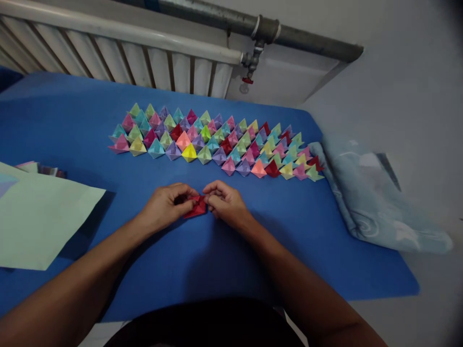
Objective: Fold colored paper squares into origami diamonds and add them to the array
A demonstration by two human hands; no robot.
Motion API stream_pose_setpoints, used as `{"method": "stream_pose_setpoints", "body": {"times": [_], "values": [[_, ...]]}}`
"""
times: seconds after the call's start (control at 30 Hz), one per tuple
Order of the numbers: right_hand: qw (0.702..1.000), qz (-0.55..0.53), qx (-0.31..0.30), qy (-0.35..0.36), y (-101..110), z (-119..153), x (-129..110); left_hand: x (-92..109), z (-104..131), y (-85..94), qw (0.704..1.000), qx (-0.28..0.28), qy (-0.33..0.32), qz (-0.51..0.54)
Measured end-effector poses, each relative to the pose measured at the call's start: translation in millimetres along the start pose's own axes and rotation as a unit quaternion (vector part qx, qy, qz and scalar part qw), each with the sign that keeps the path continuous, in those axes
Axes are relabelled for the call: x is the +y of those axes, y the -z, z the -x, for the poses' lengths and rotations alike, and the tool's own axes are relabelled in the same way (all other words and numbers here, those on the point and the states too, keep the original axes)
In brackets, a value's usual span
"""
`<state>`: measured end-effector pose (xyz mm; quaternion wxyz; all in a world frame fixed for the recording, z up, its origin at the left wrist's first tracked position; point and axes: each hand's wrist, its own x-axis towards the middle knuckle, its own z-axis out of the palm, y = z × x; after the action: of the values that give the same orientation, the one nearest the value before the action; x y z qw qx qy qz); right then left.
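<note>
A small folded piece of red paper (198, 207) lies low over the blue surface, between my two hands. My left hand (169, 205) pinches its left side, thumb on top. The fingertips of my right hand (224, 202) are closed on its right edge. Beyond my hands, several folded paper boats, among them a yellow one (189, 153) and a dark red one (272, 168), stand close together in staggered rows. The undersides of the red paper and some fingertips are hidden.
Light green paper sheets (47, 217) lie at the left, over a stack of coloured paper. A folded grey-blue cloth (372, 197) rests on the right of the blue surface (289, 270). A white radiator (159, 65) and a metal pipe (307, 41) run along the back wall.
</note>
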<state>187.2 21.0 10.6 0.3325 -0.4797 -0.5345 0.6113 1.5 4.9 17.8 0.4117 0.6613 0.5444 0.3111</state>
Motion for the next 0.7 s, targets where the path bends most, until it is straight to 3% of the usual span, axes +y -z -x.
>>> {"method": "stream_pose_setpoints", "body": {"times": [0.17, 0.33, 0.43, 0.7], "values": [[0.991, 0.099, 0.059, 0.073, -5.0, 3.9, 4.3, -3.8, 1.5, -7.8, 0.997, 0.068, -0.005, -0.025], [0.980, 0.179, 0.064, 0.062, -6.7, 2.6, 5.5, -4.9, 3.8, -15.5, 0.994, 0.101, -0.012, -0.041], [0.975, 0.201, 0.061, 0.070, -6.1, 1.7, 5.7, -4.0, 3.5, -16.9, 0.993, 0.101, -0.008, -0.054], [0.937, 0.297, 0.058, 0.174, -8.3, 0.5, 13.2, -1.4, 3.5, -18.9, 0.990, 0.105, -0.049, -0.078]]}}
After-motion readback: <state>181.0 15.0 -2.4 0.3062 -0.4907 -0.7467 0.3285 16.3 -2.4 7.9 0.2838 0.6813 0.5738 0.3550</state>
